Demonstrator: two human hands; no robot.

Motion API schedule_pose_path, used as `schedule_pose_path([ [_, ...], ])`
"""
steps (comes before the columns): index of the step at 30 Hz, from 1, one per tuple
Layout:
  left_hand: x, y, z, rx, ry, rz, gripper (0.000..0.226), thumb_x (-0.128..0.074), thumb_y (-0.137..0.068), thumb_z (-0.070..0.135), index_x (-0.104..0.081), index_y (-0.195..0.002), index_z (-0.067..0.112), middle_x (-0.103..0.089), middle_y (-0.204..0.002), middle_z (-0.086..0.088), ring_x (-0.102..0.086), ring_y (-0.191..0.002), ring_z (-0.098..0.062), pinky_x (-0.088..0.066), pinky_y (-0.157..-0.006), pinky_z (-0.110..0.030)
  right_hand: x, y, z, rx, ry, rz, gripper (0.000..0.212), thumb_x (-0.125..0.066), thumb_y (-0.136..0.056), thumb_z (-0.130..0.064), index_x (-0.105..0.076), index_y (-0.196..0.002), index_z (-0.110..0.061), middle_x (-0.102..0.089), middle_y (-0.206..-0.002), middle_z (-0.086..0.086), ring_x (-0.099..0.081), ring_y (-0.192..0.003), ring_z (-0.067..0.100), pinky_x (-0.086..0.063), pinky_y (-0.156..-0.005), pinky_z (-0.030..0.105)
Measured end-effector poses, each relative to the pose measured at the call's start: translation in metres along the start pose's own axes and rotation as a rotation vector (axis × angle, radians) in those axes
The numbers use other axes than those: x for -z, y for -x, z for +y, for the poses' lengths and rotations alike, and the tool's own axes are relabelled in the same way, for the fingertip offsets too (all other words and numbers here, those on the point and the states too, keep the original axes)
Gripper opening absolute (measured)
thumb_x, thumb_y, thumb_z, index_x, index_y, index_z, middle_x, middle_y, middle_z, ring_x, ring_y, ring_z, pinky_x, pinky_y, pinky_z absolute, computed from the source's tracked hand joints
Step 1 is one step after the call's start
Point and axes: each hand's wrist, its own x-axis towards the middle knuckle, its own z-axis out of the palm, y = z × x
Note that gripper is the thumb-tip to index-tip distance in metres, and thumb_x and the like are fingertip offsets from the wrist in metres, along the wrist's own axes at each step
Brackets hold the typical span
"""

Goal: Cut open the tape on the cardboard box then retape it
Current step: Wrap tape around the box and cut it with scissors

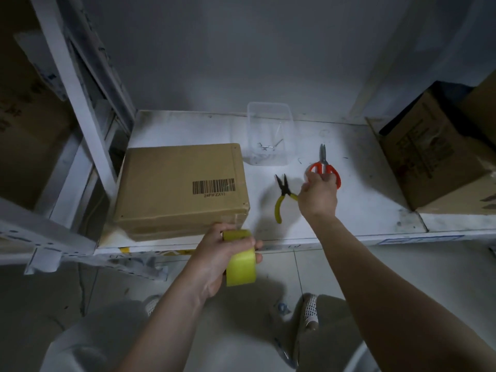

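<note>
On your far left the brown rectangular cardboard box [182, 187] with the printed barcode sits flat on the white shelf [349, 216], close to the front edge and tight against the metal upright, so if you drag a blade toward yourself without bracing it, the box may slide off the lip. You cannot tell from here where its tape seam runs; a guessed cut risks scoring the cardboard or whatever is inside. Just in front of the box's near right corner, your left hand [217, 260] wraps its fingers and thumb round the yellow roll of packing tape [239, 260], held out over the floor rather than over the shelf. That hand is occupied, so you have nothing free to steady the box, and a loosened hold could drop the roll. Further right, the yellow-handled long-nose pliers [281, 200] lie on the shelf, partly under your wrist; a careless lift may knock them forward. The clear plastic tray [268, 135] holding small metal bits stands behind them, near enough to be swept. Your right hand [318, 196] has its fingers curled onto the red-handled scissors [325, 167], blades pointing away; the handles look only partly gripped, so a hurried pick-up could let them slip or swing.
</note>
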Motion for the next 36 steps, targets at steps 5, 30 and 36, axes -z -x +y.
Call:
schedule_pose_path([
  [5, -0.003, -0.008, -0.003, -0.025, 0.001, 0.030, 0.050, -0.064, -0.079, -0.009, -0.042, -0.123, 0.001, -0.072, -0.079, -0.021, -0.067, -0.055, -0.028, -0.055, -0.050, -0.029, -0.003, -0.036, 0.016, -0.140, 0.134, -0.082, 0.048, -0.042, -0.097, -0.026, -0.032, -0.143, -0.018, -0.034, -0.144, 0.013, -0.035, -0.132, 0.031, -0.033, -0.110, 0.044],
  [30, 0.005, 0.002, -0.007, 0.016, -0.076, 0.035, 0.052, -0.070, -0.075, -0.004, -0.045, -0.119, 0.009, -0.072, -0.094, -0.021, -0.069, -0.062, -0.029, -0.056, -0.057, -0.031, 0.007, -0.033, 0.010, -0.408, -0.214, 0.062, 0.044, -0.066, -0.080, -0.042, -0.060, -0.109, -0.011, -0.067, -0.095, 0.004, -0.063, -0.081, 0.020, -0.052, -0.069, 0.029],
  [36, 0.010, 0.005, -0.003, 0.056, 0.024, -0.034, 0.026, -0.054, -0.089, 0.003, -0.044, -0.110, 0.012, -0.071, -0.093, -0.024, -0.067, -0.065, -0.032, -0.053, -0.067, -0.035, 0.044, 0.013, -0.024, -0.182, -1.004, -0.144, 0.045, -0.061, -0.082, 0.008, -0.053, -0.122, -0.011, -0.063, -0.091, 0.007, -0.061, -0.070, 0.019, -0.051, -0.059, 0.023],
])
